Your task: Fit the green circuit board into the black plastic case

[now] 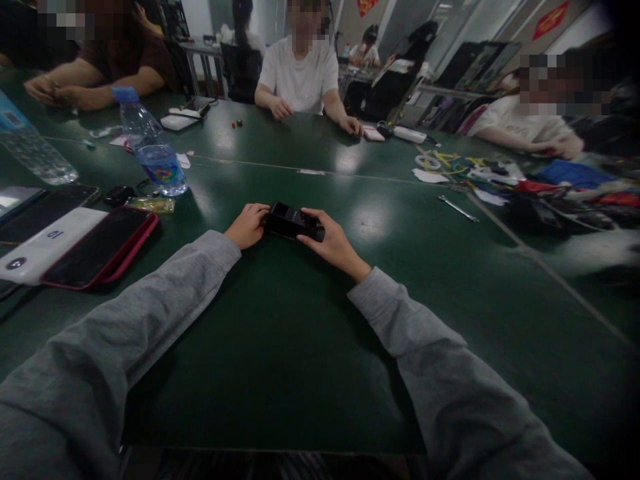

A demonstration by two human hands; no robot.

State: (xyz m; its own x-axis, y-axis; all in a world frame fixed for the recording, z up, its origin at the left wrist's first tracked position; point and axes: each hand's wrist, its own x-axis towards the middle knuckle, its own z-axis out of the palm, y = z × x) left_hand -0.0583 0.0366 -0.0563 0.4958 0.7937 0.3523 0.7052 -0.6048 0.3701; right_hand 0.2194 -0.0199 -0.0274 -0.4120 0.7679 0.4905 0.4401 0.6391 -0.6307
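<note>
Between my two hands is a small black box-shaped device (290, 220) with a dark rectangular panel on its upper left and small pale marks in the middle. It is just above or on the green table (280, 347); I cannot tell which. My left hand (249, 225) grips its left end, fingers bent around the edge. My right hand (333, 240) pinches its right end, thumb on the near side and fingers over the top. The fingers cover both ends, and what kind of device it is does not show clearly.
Left of my arms are a water bottle (155, 157), a larger bottle (37, 147), a red-cased phone (103, 250) and a white power bank (50, 240). A wrench (459, 209) and tangled cables (450, 163) lie at right. Several people sit around the table.
</note>
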